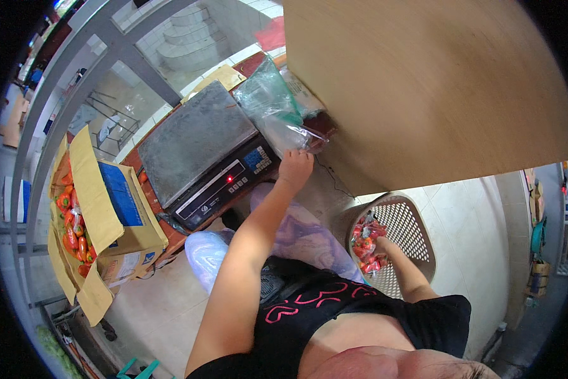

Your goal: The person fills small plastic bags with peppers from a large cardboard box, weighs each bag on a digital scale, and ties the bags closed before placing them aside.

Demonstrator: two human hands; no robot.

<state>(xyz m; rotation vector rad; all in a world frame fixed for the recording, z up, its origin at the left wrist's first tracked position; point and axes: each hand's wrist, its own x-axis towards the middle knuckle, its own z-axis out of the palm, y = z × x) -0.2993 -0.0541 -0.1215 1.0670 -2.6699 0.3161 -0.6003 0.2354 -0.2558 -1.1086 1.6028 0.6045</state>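
Observation:
My left hand (294, 168) reaches forward and pinches the edge of a clear plastic bag (282, 126) that lies beside a flat digital weighing scale (202, 148). More clear bags (268, 88) are piled just behind it. My right hand (380, 245) is down inside a beige perforated basket (410, 218) on the floor, resting among packed red and orange peppers (364, 243); its fingers are hidden by the packs, so its grip is unclear.
An open cardboard box (110, 215) with loose red and orange peppers (72, 224) stands at the left. A large wooden board (423, 88) fills the upper right. A purple and a pale blue plastic bag (205, 249) lie near my knees on the tiled floor.

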